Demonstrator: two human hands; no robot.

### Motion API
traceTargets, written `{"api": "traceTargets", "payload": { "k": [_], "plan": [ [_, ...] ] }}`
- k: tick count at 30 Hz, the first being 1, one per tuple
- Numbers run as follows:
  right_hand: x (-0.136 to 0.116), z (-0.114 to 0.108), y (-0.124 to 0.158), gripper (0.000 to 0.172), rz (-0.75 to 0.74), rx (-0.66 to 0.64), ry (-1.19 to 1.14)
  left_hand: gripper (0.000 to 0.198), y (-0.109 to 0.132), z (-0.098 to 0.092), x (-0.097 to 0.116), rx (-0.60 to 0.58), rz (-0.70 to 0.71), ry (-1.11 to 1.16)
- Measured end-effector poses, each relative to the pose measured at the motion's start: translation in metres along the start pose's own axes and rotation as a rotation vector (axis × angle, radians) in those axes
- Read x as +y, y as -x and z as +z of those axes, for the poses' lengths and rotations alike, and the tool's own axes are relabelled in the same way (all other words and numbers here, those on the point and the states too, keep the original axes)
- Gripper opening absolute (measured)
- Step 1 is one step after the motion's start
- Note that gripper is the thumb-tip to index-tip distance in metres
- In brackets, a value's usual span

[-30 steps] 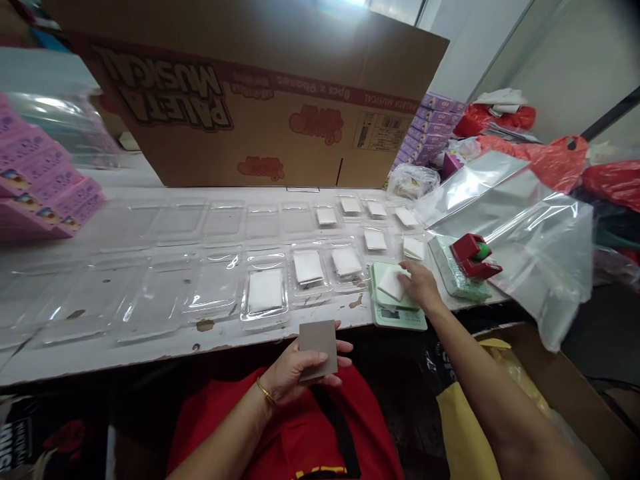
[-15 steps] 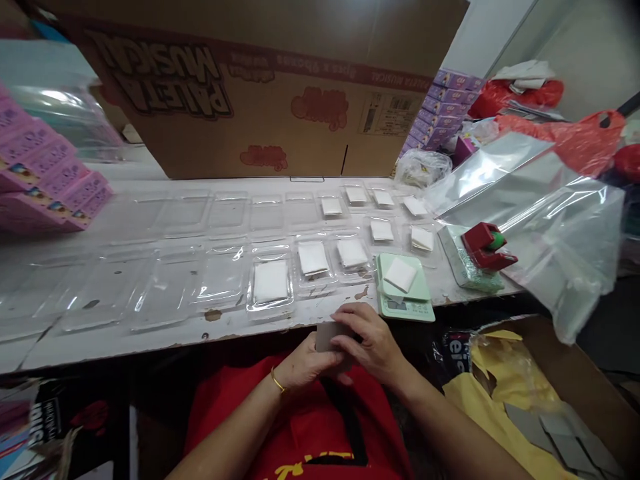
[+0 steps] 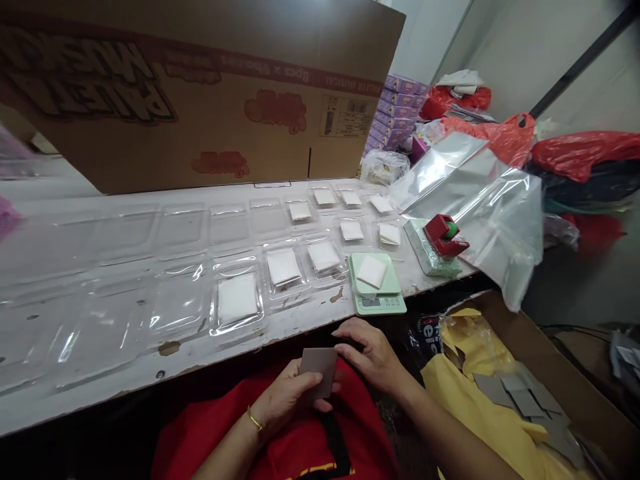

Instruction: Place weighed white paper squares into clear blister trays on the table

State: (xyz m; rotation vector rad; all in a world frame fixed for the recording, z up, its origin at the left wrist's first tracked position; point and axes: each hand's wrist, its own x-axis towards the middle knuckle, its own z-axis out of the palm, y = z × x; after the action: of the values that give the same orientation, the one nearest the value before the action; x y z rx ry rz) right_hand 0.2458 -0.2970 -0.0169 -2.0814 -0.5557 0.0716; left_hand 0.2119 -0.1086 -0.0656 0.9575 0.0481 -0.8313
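In my left hand (image 3: 285,397) I grip a small grey card (image 3: 319,365) over my lap, thumb across its front; whether it is one piece or a stack I cannot tell. My right hand (image 3: 373,353) is beside the card's upper right corner, fingers apart, one fingertip at or very near the edge. Past it, on the table edge, stands a pale green scale (image 3: 381,303) bearing a white folded square (image 3: 371,271). Left of the scale, a clear plastic tray (image 3: 216,327) holds a larger-looking white pad (image 3: 237,299).
Rows of clear trays cover the white table (image 3: 120,393), several with white squares. A big cardboard box (image 3: 215,127) stands behind. To the right are a red tape dispenser (image 3: 443,237), plastic sheets (image 3: 505,220) and, lower, an open carton (image 3: 520,320) with yellow material and grey cards.
My right hand has come off the card's face and moved to its right side, fingers opening. My left hand keeps the card, lower now. The view has swung right.
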Motion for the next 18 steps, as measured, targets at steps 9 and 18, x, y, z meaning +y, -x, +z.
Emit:
{"api": "traceTargets", "payload": {
  "k": [9, 18],
  "plan": [
    [0.021, -0.015, 0.044, 0.016, 0.207, -0.036, -0.064, 0.036, -0.008, 0.008, -0.004, -0.102, -0.060, -0.276],
    [0.136, -0.197, 0.212, 0.018, 0.914, 0.204, 0.935, 0.045, -0.019, -0.002, -0.016, -0.041, -0.143, -0.318]
  ]
}}
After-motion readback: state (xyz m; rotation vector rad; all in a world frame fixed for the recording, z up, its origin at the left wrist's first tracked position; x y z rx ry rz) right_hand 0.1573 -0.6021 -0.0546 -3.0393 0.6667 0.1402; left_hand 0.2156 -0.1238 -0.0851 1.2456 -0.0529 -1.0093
